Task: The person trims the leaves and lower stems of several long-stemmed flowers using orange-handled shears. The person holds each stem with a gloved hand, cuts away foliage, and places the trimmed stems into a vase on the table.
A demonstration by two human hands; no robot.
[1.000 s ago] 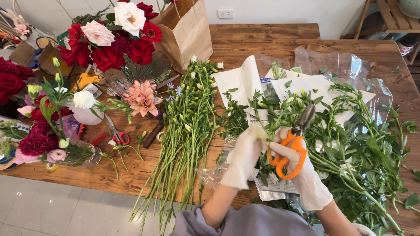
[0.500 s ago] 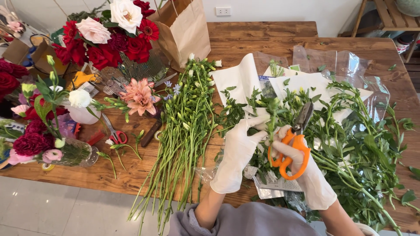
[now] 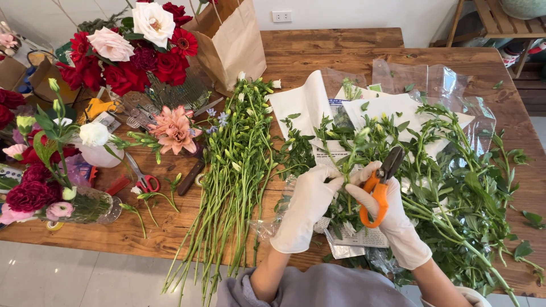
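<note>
In the right hand's (image 3: 387,216) grip, orange-handled shears (image 3: 380,187) meet a leafy stem (image 3: 347,165).

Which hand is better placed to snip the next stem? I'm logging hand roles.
Likely the right hand: it holds the orange-handled scissors, blades among the leafy stems, while the left hand grips stems beside them.

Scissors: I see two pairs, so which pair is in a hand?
The orange-handled scissors, held in the right hand. The red-handled scissors lie untouched on the table.
</note>
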